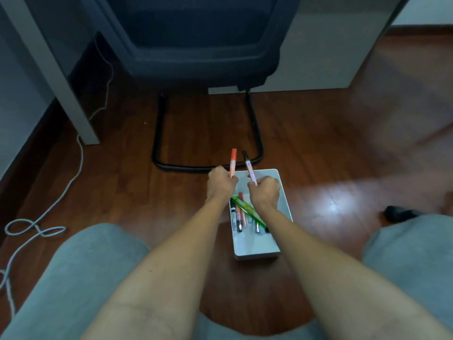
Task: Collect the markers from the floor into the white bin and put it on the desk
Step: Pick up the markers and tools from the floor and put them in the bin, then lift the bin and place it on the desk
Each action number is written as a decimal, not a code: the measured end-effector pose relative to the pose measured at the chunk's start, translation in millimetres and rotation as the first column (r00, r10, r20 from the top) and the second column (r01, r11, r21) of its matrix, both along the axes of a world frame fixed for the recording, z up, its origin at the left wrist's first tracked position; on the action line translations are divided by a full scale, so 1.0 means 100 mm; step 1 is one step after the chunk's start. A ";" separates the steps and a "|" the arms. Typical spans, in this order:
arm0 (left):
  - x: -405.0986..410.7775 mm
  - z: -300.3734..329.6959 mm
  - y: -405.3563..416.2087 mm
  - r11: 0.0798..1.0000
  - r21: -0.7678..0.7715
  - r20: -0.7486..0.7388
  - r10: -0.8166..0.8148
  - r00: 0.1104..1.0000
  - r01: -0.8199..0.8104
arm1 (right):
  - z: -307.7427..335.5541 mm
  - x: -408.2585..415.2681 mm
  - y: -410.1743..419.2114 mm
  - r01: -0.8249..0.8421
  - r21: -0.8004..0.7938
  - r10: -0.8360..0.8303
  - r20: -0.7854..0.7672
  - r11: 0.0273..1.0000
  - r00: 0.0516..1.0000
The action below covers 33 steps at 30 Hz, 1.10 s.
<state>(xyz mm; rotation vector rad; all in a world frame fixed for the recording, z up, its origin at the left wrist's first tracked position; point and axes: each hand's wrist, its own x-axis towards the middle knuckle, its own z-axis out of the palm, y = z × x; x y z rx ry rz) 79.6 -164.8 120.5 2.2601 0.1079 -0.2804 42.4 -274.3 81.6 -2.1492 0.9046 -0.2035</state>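
over the far half of the white bin [284, 200], both hands are closed into fists, each gripping one marker upright. left hand [221, 184] sits at the bin's far left corner, knuckles up, fist wrapped round the lower barrel of an orange-capped marker [232, 161] that stands nearly vertical, cap uppermost. right hand [265, 191] is just beside it, above the bin's interior, fist shut on a pink-barrelled marker with a black cap [249, 168], tilted slightly to the left at the top. the two hands are close but not touching. both forearms are bare and extend straight forward from the lower frame, converging toward the bin; grey-clad knees [81, 263] flank them on either side.

inside the bin, several loose markers [239, 214] lie lengthwise near the middle: a black-and-white one at the left wall, an orange one next to it, a green one laid diagonally across the others, partly hidden under the right wrist. print on the barrels is too blurred to read; no legible brand or label.

the bin rests on the dark red wooden floor [127, 182], its far edge near the black tubular base of a dark chair [196, 45]. a white desk leg [73, 104] stands to the left, and a grey cable [49, 212] loops across the floor beside it. a small dark object [398, 213] lies on the floor to the right, unidentifiable.
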 end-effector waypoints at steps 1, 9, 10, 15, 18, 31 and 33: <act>-0.06 0.00 -0.05 1.000 0.007 -0.008 -0.026 1.000 0.026 | -0.04 -0.07 -0.02 0.011 -0.008 -0.011 -0.012 1.000 1.000; -0.44 -0.23 -0.38 0.992 0.038 -0.057 -0.121 0.991 0.123 | -0.22 -0.58 -0.05 0.103 0.005 -0.103 -0.074 0.995 0.992; -0.47 -0.25 -0.40 0.990 0.043 -0.060 -0.129 0.990 0.132 | -0.22 -0.63 -0.05 0.105 0.000 -0.105 -0.084 0.994 0.991; -0.43 -0.25 -0.40 0.981 0.060 -0.012 -0.185 0.983 0.186 | -0.02 -0.75 -0.14 0.074 -0.014 -0.075 -0.079 0.997 0.994; -0.27 -0.17 -0.39 0.981 -0.002 0.065 -0.192 0.979 0.192 | 0.15 -0.74 -0.25 0.100 -0.011 -0.100 -0.011 0.995 0.995; 0.34 -0.31 -0.27 0.927 0.160 0.213 -0.368 0.905 0.339 | -0.10 -1.20 -0.39 0.244 -0.120 -0.262 -0.168 0.962 0.950; 0.40 -0.41 -0.23 0.872 0.263 0.075 -0.445 0.893 0.412 | -0.15 -1.26 -0.29 0.320 0.046 -0.296 -0.271 0.946 0.916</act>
